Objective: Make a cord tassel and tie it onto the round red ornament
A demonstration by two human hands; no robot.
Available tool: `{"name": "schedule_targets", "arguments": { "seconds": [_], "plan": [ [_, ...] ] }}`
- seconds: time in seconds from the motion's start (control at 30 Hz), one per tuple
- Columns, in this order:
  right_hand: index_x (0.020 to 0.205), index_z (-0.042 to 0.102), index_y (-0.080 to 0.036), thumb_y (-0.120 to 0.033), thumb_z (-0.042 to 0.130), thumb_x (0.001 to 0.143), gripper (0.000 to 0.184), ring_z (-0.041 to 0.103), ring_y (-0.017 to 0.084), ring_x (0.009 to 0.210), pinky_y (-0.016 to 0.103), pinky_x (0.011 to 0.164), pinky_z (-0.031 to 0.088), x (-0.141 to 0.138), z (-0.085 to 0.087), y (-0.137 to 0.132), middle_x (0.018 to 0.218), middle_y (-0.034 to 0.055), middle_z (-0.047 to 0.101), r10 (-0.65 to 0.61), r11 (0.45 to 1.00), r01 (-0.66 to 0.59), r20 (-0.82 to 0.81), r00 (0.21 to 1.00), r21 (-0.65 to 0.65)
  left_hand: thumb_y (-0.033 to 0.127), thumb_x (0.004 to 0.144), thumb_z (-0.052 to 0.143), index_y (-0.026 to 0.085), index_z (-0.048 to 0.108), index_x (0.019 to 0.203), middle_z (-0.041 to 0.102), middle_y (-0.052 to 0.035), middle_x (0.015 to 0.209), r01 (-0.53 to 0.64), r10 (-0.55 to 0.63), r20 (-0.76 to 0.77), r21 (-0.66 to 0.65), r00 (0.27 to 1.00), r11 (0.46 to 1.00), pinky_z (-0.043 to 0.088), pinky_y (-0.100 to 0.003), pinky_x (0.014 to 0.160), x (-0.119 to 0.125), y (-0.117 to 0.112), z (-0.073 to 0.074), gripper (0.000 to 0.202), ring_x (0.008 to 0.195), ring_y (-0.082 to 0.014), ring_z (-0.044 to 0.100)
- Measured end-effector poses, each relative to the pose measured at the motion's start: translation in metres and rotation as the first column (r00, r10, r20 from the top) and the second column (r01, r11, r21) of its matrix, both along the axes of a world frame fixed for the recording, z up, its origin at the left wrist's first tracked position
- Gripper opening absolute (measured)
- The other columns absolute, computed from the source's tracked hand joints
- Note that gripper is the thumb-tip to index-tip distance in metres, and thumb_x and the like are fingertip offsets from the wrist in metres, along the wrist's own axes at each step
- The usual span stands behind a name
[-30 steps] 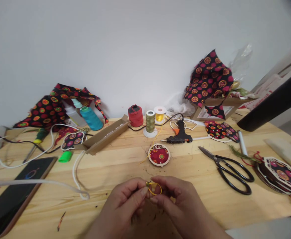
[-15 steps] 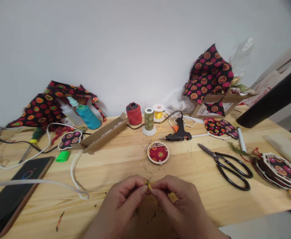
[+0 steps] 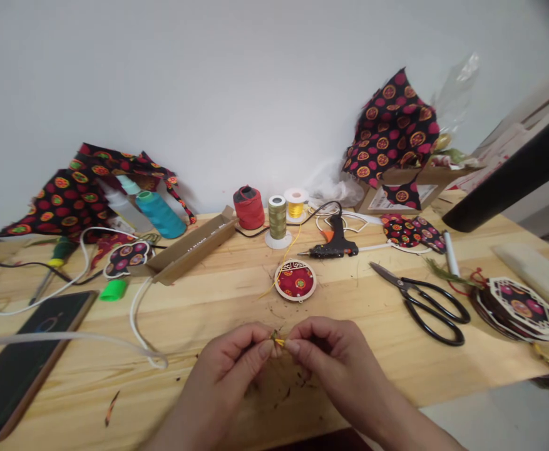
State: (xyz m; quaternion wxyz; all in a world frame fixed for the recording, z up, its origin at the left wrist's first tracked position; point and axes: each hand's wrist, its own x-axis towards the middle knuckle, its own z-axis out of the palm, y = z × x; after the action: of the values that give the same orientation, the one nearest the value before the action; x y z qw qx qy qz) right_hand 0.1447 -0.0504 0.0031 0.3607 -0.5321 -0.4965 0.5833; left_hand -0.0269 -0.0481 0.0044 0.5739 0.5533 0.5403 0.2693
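Note:
Between my two hands stretches a small piece of yellow cord [image 3: 280, 342] with a dark greenish bit at its left end. My left hand [image 3: 239, 366] pinches the greenish end between thumb and forefinger. The yellow end is pinched the same way by my right hand [image 3: 328, 357]. Just beyond the fingertips lies a round ornament [image 3: 295, 282] with a pale rim and red patterned fabric, a yellow thread across its left side. Black-handled scissors [image 3: 427, 304] lie to the right of my right hand, blades partly closed.
A glue gun [image 3: 333, 241] lies behind the ornament, near a red thread spool [image 3: 249, 208], a green spool [image 3: 277, 219] and a yellow spool [image 3: 296, 203]. At left are a phone [image 3: 25, 363], a white cable [image 3: 136, 313] and a cardboard box [image 3: 194, 247]. Stacked octagonal ornaments [image 3: 523, 307] sit at right.
My hands have drawn slightly apart, and more of the yellow cord shows between the fingertips. The whole view has shifted a little, with the table things appearing slightly higher.

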Motion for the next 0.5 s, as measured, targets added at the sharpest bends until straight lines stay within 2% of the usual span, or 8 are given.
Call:
{"name": "schedule_targets", "arguments": {
  "seconds": [0.1,0.23,0.4,0.5],
  "plan": [
    [0.068,0.066,-0.014,-0.026,0.059,0.077,0.017,0.042,0.008,0.053,0.020,0.050,0.034,-0.0026,0.0027,-0.0011,0.055,-0.0031,0.054,-0.021,1.000,0.021,0.010,1.000,0.007,0.038,0.085,0.054,0.019,0.063,0.072,0.044,0.0049,0.060,-0.008,0.010,0.040,-0.041,0.999,0.999,0.034,-0.022,0.053,0.0012,-0.0007,-0.0016,0.025,0.058,-0.0127,0.039],
    [0.070,0.068,-0.014,-0.024,0.060,0.076,0.014,0.051,0.010,0.057,0.020,0.054,0.040,-0.0054,0.0015,-0.0048,0.061,-0.0006,0.062,-0.063,0.996,0.061,0.030,0.998,0.061,0.036,0.085,0.055,0.019,0.064,0.073,0.047,0.0045,0.061,-0.006,0.007,0.035,-0.034,0.999,0.999,0.034,-0.022,0.055,0.0055,-0.0003,0.0039,0.023,0.059,-0.0128,0.040],
    [0.067,0.072,-0.018,-0.017,0.065,0.073,0.009,0.057,0.012,0.063,0.022,0.061,0.044,-0.0036,-0.0034,-0.0056,0.065,0.0003,0.064,-0.133,0.962,0.115,0.059,0.989,0.249,0.034,0.085,0.053,0.020,0.063,0.070,0.046,0.0049,0.061,0.006,-0.006,0.003,0.036,1.000,0.999,0.035,-0.022,0.055,0.0069,0.0008,0.0072,0.022,0.059,-0.0130,0.042],
    [0.067,0.073,-0.019,-0.018,0.068,0.071,0.007,0.057,0.012,0.062,0.022,0.060,0.044,-0.0025,-0.0054,-0.0047,0.065,0.0002,0.064,-0.114,0.964,0.105,0.024,0.993,0.243,0.033,0.085,0.052,0.021,0.062,0.070,0.048,0.0044,0.062,0.014,-0.010,-0.037,0.091,0.999,0.996,0.037,-0.022,0.056,0.0055,-0.0005,0.0051,0.022,0.060,-0.0138,0.045]
  ]
}}
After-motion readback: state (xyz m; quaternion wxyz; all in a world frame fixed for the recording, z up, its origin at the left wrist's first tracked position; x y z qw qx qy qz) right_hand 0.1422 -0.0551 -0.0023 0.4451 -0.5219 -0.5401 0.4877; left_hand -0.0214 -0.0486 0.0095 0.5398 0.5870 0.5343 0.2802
